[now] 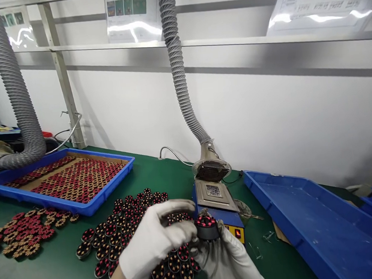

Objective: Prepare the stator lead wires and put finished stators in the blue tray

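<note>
My right hand [229, 256], in a white glove with greyed fingertips, holds a round black part [207, 227] with red pieces on its top. Beside it on the left, my left hand [161, 234], also gloved, has its thumb and fingers curved apart near the part's edge; nothing shows between them. Under and left of my hands, many similar black rings [115, 239] with red or tan pieces lie on the green table [71, 277]. Just behind the held part stands a blue soldering unit [226, 220] with a metal top plate and a lit red switch.
A blue tray [88, 207] of red and tan ring parts stands at the left, with loose flower-shaped parts [26, 233] before it. A blue tray [314, 215] is at the right. An extraction hose [179, 71] with a metal hood hangs above the unit.
</note>
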`<state>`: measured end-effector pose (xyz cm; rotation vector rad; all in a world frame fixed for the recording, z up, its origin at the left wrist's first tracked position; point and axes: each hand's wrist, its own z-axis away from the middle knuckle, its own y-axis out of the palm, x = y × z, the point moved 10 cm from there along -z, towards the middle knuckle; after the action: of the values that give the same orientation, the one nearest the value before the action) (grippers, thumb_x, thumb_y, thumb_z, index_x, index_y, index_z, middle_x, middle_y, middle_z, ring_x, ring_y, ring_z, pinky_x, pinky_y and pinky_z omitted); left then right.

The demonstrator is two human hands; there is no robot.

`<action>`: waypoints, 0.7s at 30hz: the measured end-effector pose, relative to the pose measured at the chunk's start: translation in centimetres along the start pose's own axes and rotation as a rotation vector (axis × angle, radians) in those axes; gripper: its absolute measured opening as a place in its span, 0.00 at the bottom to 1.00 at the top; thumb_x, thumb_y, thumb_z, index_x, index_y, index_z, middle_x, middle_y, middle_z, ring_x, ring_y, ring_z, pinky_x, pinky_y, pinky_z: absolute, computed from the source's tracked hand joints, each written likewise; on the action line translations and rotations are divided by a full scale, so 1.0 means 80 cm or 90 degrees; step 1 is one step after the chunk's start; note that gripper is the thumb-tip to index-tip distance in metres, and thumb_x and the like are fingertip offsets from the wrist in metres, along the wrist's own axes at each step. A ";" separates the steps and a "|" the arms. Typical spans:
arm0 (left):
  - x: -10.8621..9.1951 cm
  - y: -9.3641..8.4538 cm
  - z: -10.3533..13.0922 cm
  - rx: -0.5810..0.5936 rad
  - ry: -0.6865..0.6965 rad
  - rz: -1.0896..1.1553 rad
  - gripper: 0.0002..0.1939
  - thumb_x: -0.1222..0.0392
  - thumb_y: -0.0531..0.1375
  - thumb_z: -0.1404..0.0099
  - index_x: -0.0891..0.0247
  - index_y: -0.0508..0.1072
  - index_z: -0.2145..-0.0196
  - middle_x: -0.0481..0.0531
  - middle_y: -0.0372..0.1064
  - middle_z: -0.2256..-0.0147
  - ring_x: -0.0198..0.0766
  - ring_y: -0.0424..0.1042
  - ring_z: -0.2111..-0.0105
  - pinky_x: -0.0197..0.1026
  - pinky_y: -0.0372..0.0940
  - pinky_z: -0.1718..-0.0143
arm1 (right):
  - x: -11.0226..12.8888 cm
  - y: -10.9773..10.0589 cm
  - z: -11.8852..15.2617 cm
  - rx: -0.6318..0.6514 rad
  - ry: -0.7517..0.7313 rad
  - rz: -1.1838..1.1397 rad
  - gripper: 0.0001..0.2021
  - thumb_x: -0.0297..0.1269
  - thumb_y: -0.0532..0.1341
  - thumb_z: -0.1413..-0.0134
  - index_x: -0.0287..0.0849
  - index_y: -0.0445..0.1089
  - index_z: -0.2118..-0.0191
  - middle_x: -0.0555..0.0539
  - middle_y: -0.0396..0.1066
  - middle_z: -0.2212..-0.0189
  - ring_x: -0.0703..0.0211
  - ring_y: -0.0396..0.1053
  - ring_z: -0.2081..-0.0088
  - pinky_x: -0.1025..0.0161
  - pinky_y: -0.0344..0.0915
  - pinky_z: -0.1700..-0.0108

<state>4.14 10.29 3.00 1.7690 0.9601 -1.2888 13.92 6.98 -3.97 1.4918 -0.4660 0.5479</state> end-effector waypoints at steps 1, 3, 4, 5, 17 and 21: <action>0.003 0.008 0.001 0.029 -0.028 -0.005 0.10 0.69 0.59 0.50 0.64 0.75 0.68 0.53 0.73 0.65 0.40 0.71 0.65 0.34 0.65 0.67 | 0.003 -0.001 -0.001 -0.004 -0.010 0.008 0.16 0.40 0.70 0.66 0.48 0.74 0.64 0.47 0.77 0.66 0.57 0.73 0.65 0.56 0.67 0.57; -0.004 0.016 0.001 0.039 -0.010 0.012 0.07 0.71 0.58 0.51 0.65 0.75 0.73 0.54 0.72 0.66 0.40 0.70 0.64 0.33 0.64 0.65 | 0.005 0.000 -0.001 -0.013 -0.015 0.024 0.18 0.40 0.71 0.67 0.48 0.73 0.63 0.47 0.76 0.64 0.55 0.73 0.64 0.54 0.67 0.56; -0.009 0.018 0.002 0.036 0.014 0.025 0.07 0.71 0.57 0.52 0.66 0.75 0.75 0.53 0.72 0.67 0.40 0.69 0.64 0.33 0.64 0.64 | 0.004 0.000 0.001 -0.018 -0.017 0.032 0.19 0.39 0.71 0.66 0.48 0.73 0.62 0.46 0.76 0.63 0.55 0.73 0.63 0.53 0.67 0.56; -0.012 0.018 0.002 0.031 0.033 0.038 0.08 0.71 0.56 0.52 0.66 0.75 0.76 0.53 0.71 0.69 0.40 0.69 0.64 0.33 0.63 0.64 | 0.004 -0.001 0.003 -0.023 -0.023 0.036 0.19 0.39 0.70 0.65 0.48 0.72 0.61 0.46 0.75 0.61 0.55 0.72 0.63 0.53 0.67 0.56; -0.006 0.000 0.001 -0.011 0.000 0.031 0.09 0.69 0.59 0.51 0.64 0.74 0.70 0.53 0.71 0.67 0.38 0.69 0.68 0.33 0.63 0.69 | 0.005 0.012 0.013 -0.015 -0.013 -0.001 0.17 0.38 0.70 0.64 0.49 0.73 0.63 0.49 0.76 0.62 0.57 0.73 0.62 0.56 0.65 0.53; -0.032 0.014 0.009 0.001 0.136 -0.076 0.10 0.72 0.53 0.48 0.64 0.73 0.75 0.51 0.70 0.68 0.39 0.69 0.64 0.35 0.63 0.63 | 0.023 0.016 0.012 -0.029 -0.092 0.055 0.18 0.36 0.71 0.66 0.47 0.73 0.63 0.47 0.76 0.64 0.56 0.73 0.64 0.57 0.67 0.58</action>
<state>4.26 8.81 5.48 1.9029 1.2002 -1.1894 14.60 6.12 -1.80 1.4776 -0.6548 0.4960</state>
